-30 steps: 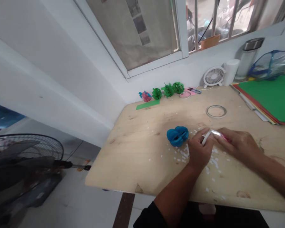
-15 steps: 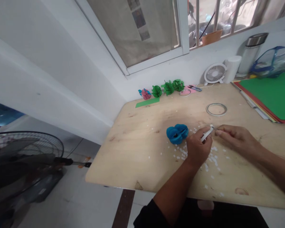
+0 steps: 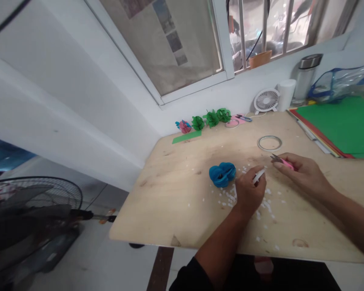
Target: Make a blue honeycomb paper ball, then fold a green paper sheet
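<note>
My left hand (image 3: pixel 248 193) rests on the wooden table (image 3: pixel 176 202), fingers closed on a small white strip (image 3: pixel 259 176). My right hand (image 3: pixel 301 174) lies a little to its right, gripping pink-handled snips (image 3: pixel 281 161) whose metal tips point left. The two hands are apart. A blue folded-paper ball (image 3: pixel 222 174) sits just left of my left hand. Several tiny white paper scraps (image 3: pixel 268 206) are scattered around both hands.
A tape ring (image 3: pixel 269 143) lies beyond my right hand. Green paper balls (image 3: pixel 211 118), a pink one (image 3: pixel 184 126) and a green strip (image 3: pixel 186 136) line the back wall, beside a small white fan (image 3: pixel 266 101). Coloured paper sheets (image 3: pixel 342 125) are stacked at right. A floor fan (image 3: pixel 33 210) stands left.
My hands, which met over the white strip, have drawn apart. The right hand moved right and back with the snips; the left stayed put with the strip.
</note>
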`<state>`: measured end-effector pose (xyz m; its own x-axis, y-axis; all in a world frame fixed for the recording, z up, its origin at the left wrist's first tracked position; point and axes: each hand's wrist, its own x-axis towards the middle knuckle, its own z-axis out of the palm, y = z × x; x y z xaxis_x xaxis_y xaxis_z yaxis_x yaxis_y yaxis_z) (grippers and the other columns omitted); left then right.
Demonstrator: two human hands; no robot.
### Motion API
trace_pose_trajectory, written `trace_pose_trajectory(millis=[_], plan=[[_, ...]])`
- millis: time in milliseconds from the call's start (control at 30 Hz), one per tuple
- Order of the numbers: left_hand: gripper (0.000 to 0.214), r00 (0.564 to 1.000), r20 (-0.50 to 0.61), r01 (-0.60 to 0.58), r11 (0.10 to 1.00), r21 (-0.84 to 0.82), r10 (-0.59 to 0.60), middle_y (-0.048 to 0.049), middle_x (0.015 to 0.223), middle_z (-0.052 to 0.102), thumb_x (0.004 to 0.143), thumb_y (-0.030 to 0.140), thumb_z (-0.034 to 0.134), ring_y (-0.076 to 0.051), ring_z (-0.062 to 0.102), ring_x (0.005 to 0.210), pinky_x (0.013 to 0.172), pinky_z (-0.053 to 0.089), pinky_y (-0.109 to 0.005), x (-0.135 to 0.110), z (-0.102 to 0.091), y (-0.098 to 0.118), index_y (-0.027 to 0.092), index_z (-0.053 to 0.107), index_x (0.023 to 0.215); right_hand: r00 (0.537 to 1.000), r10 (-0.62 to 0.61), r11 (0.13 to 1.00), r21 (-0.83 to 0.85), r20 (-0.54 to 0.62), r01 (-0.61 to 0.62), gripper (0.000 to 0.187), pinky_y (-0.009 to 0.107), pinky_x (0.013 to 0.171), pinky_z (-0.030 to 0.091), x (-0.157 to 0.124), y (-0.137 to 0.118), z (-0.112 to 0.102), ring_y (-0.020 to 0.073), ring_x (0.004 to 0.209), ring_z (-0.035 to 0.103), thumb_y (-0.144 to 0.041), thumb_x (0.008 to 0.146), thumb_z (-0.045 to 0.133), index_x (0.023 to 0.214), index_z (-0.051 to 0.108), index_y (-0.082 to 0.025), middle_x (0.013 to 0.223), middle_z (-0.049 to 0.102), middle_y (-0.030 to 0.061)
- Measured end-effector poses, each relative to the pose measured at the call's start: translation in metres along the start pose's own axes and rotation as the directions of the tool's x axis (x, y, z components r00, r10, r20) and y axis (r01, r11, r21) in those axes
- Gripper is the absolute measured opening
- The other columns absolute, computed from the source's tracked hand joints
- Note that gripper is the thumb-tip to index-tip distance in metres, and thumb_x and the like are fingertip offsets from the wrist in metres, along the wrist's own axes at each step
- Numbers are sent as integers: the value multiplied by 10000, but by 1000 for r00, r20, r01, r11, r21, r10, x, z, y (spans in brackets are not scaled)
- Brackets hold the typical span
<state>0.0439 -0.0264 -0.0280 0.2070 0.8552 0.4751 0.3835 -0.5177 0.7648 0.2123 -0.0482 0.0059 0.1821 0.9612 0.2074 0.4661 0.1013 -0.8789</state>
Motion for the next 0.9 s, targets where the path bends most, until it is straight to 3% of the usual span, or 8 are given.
trace_pose_trajectory(millis=[200, 533, 667, 900], plan=[[258, 998, 21, -55, 996, 72, 54, -66, 923, 799, 867, 202, 593, -167, 733, 716, 700, 585, -244, -3, 2, -1, 192, 746, 1074, 998, 40, 998, 41, 43, -42, 427, 280, 596, 450, -1, -2, 3, 188, 667, 598, -634, 740, 680, 751, 707, -208, 727, 676, 26], [278, 995, 70, -84, 991, 106, 77, -68, 891, 799, 875, 234, 588, -155, 690, 632, 659, 580, -247, -2, 0, 0, 205, 742, 1105, 992, 16, 996, 84, 123, -26, 435, 235, 517, 358, 0, 1, 3, 124, 556, 451, -597, 716, 724, 621, 592, -194, 562, 500, -27], [272, 994, 85, -78, 991, 111, 68, -52, 915, 798, 864, 235, 605, -158, 704, 680, 690, 589, -253, -1, -1, 2, 241, 742, 1099, 977, 63, 974, 201, 202, -104, 441, 226, 498, 340, 0, -7, 0, 106, 524, 414, -598, 682, 752, 629, 605, -185, 541, 488, -35], [246, 990, 112, -104, 984, 147, 88, -35, 746, 767, 886, 249, 588, -137, 661, 598, 655, 545, -220, 2, -1, 9, 203, 750, 1064, 967, 179, 853, 460, 183, -245, 464, 235, 478, 227, -2, -11, -6, 74, 490, 301, -565, 633, 804, 628, 537, -186, 519, 380, -50]])
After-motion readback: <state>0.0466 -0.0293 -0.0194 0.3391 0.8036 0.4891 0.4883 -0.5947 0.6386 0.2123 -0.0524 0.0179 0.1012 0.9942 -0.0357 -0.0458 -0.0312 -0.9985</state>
